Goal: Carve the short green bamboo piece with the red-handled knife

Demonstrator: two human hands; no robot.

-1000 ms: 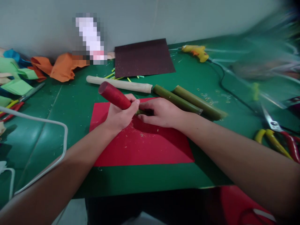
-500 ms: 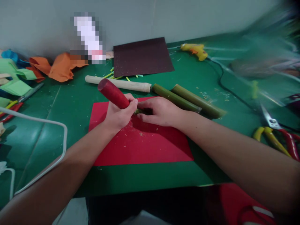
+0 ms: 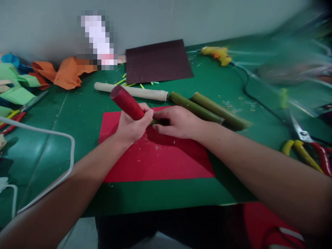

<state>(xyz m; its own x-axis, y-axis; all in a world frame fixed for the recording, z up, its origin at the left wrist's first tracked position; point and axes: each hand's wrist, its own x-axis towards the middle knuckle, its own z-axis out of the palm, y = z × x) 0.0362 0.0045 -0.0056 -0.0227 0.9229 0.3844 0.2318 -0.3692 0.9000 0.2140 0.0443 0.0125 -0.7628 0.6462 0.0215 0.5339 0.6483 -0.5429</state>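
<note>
My left hand (image 3: pixel 135 124) is closed around a thick red cylinder (image 3: pixel 127 103), which leans up and to the left. Its lower end is hidden in my fingers. My right hand (image 3: pixel 178 121) is curled close beside the left, its fingers around a small green bamboo piece (image 3: pixel 157 122) that shows only between the hands. Under both hands lies a red sheet (image 3: pixel 160 162) sprinkled with fine shavings. Just behind them rest two green bamboo pieces, a nearer one (image 3: pixel 195 108) and a farther one (image 3: pixel 220 110), and a pale bamboo stick (image 3: pixel 135 92).
A dark brown sheet (image 3: pixel 158 62) and a yellow glue gun (image 3: pixel 216 55) with a black cord lie at the back. Scissors (image 3: pixel 304 136) sit at right. Orange paper (image 3: pixel 68 74), green paper (image 3: pixel 18 93) and a white cable (image 3: pixel 73 148) are at left.
Both hands stay in nearly the same place, and the red cylinder's tilt shifts only very slightly. The whole view moves a little.
</note>
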